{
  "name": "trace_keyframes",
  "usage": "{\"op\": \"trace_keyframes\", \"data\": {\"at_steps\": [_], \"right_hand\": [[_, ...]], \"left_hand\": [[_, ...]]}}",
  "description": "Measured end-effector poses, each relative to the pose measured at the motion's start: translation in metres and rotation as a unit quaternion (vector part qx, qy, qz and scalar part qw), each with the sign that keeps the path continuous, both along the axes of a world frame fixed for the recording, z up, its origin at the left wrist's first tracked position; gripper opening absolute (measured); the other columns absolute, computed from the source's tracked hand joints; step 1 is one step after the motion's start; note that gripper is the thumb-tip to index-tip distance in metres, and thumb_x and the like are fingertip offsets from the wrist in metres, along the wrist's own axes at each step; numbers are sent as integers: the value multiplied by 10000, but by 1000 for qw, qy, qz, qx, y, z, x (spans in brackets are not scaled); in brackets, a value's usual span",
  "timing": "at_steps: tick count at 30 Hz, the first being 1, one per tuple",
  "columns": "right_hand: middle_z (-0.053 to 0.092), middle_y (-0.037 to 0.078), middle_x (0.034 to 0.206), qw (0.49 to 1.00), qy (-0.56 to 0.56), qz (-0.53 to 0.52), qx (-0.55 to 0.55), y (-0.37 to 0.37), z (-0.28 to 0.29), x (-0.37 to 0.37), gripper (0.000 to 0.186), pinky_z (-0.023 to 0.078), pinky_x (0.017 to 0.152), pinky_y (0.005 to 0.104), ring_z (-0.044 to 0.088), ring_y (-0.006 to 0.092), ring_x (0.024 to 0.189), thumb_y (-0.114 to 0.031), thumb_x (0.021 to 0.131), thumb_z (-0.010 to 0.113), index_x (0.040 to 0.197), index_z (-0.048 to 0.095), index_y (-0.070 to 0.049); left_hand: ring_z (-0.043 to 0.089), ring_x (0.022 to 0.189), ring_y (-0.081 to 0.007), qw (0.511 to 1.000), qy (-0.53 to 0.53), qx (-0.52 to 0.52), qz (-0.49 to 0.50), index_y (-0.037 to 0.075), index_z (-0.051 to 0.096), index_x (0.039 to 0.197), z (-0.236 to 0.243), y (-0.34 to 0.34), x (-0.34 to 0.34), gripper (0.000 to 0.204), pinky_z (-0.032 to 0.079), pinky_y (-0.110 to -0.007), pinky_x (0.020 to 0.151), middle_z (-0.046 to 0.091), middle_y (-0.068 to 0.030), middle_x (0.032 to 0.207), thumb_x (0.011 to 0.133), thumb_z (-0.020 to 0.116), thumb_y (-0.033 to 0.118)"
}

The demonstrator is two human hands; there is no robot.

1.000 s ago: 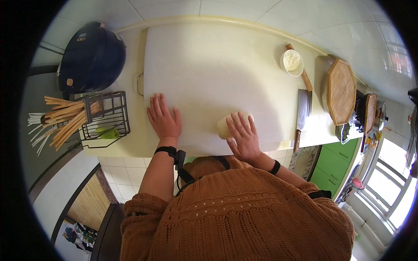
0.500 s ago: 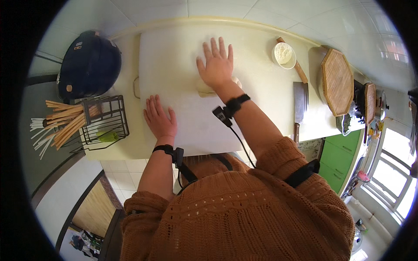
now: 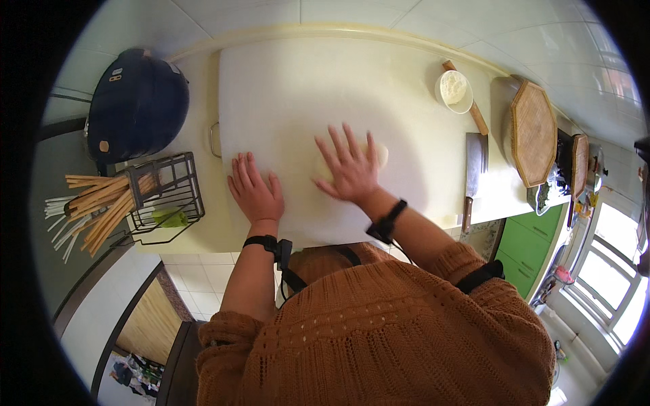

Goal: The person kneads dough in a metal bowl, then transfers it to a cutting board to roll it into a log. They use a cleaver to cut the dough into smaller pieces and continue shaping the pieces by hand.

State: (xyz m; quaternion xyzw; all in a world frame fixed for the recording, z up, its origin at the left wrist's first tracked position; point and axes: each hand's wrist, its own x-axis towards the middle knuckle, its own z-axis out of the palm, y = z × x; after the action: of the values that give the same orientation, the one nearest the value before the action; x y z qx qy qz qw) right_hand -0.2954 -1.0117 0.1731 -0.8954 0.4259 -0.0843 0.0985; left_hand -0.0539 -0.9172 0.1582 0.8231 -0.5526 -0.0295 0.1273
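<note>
A large white board covers the middle of the pale counter. On it lies a pale lump of dough, mostly hidden under my right hand, which presses flat on it with fingers spread. My left hand rests flat on the board's near left part, fingers apart, holding nothing. Both wrists carry black bands.
A dark blue lidded pot stands at the left. A black wire rack holds chopsticks. On the right are a small white bowl of flour, a cleaver, a wooden-handled tool and an octagonal wooden board.
My right hand pushed the dough to the far side of the board, then drew it back toward me to the middle. My left hand stayed on the board.
</note>
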Motion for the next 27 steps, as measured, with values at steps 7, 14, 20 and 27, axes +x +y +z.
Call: {"op": "trace_keyframes", "data": {"at_steps": [7,14,20,27], "right_hand": [[332,150,1758,974,22,-153,-169,-163,39,103,787,107,1229,814,212,350,1655,-621,1003,526,1631,484,-148],[450,126,1684,999,11,31,17,11,45,-4,691,173,1271,691,348,348,1598,-538,1005,615,1611,512,-222],[493,84,1643,991,56,101,62,72,85,-63,703,237,1254,669,419,327,1541,-320,949,713,1615,506,-239],[702,109,1255,987,-2,-26,159,0,84,-44,656,525,992,490,677,332,1142,-242,832,838,1432,618,-94]], "left_hand": [[289,1622,-347,1000,-11,-2,-8,97,379,1661,-2,3,1,706,221,-598,1300,370,-137,1722,1033,563,361],[286,1624,-343,1000,6,-5,-2,91,381,1660,-2,4,0,720,220,-595,1302,364,-133,1727,1016,590,337],[279,1628,-336,1000,13,1,0,112,367,1674,3,3,0,723,206,-586,1308,357,-122,1734,1024,593,334],[280,1630,-323,1000,4,-3,0,122,368,1676,0,3,0,712,199,-586,1311,357,-120,1734,1037,570,361]]}}
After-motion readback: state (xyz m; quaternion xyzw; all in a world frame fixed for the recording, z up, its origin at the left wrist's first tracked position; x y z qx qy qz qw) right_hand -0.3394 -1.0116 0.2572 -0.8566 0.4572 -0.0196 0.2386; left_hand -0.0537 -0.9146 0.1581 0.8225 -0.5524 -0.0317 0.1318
